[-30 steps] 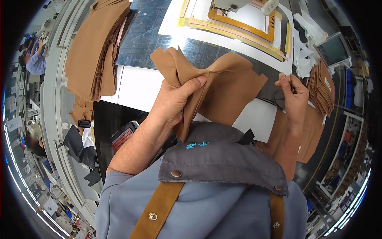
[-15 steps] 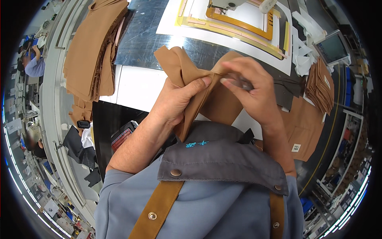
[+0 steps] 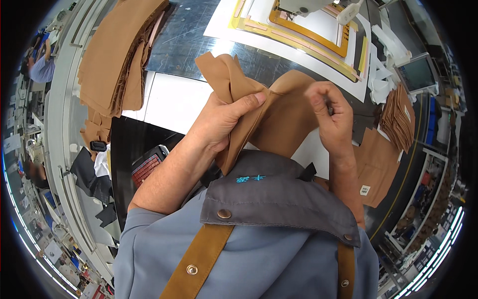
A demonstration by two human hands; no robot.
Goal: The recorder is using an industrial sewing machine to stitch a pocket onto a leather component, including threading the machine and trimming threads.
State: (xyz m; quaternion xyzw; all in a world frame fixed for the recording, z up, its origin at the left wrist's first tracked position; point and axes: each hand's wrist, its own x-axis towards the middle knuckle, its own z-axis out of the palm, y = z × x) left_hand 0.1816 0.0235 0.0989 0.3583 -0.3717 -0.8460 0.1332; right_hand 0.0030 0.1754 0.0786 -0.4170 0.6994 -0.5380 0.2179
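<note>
My left hand (image 3: 221,117) is closed around a brown fabric piece (image 3: 286,112), its thumb pressed on a folded seam. One end of the cloth sticks up past my fingers, and a wider part spreads to the right and hangs down toward my apron. Beside that wider part is my right hand (image 3: 337,119), fingers curled in and apart from the seam. Something small and dark shows within its curl, mostly hidden and slightly blurred, so I cannot make out what it is.
A thick stack of brown fabric pieces (image 3: 117,55) lies at the far left. Ahead are a machine head (image 3: 303,6) and an orange frame (image 3: 298,27) on a white sheet. On the right are folded brown pieces (image 3: 397,119) and a screen (image 3: 417,74).
My right hand has drawn away from the seam to the right, its fingers now more curled. My left hand keeps its hold on the fabric. The whole view has shifted slightly.
</note>
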